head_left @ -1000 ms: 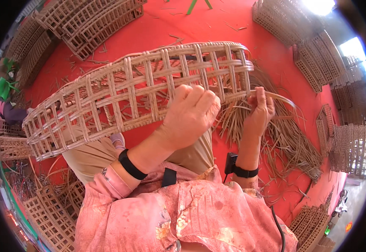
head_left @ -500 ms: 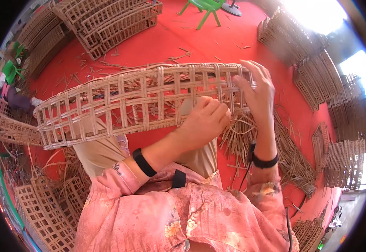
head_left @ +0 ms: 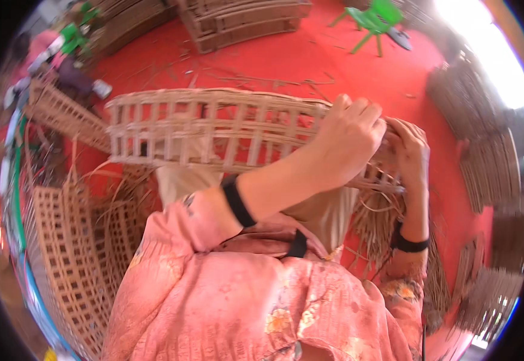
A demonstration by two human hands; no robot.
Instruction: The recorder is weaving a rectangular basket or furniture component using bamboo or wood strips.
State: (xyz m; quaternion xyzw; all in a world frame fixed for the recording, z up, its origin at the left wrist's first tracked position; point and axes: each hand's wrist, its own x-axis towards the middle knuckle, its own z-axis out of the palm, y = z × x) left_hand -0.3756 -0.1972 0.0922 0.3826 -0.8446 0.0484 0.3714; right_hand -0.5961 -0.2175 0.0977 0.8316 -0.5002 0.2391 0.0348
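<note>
A brown open-weave wicker basket point(head_left: 238, 126), long and shallow, lies across my lap with its lattice side toward me. My left hand point(head_left: 353, 135) is closed at its right part, fingertips bent together by the upper rim; what they pinch is hidden. At the basket's right end my right hand point(head_left: 409, 147) curls its fingers round the rim, close to the left hand. My knees in tan trousers point(head_left: 180, 180) show beneath the basket. Below the hands a bundle of loose strips point(head_left: 373, 225) hangs or lies on the floor.
Stacked wicker baskets point(head_left: 247, 24) stand at the back, with more stacks point(head_left: 490, 171) at right. Woven panels point(head_left: 69, 240) lie at left. A green plastic chair point(head_left: 373, 23) stands beyond; cane scraps litter the red floor point(head_left: 388, 78). Another person point(head_left: 72, 75) sits far left.
My left hand has moved right and up along the basket toward my right hand. The right hand has turned, its fingers now curled at the basket's end. The whole view has shifted.
</note>
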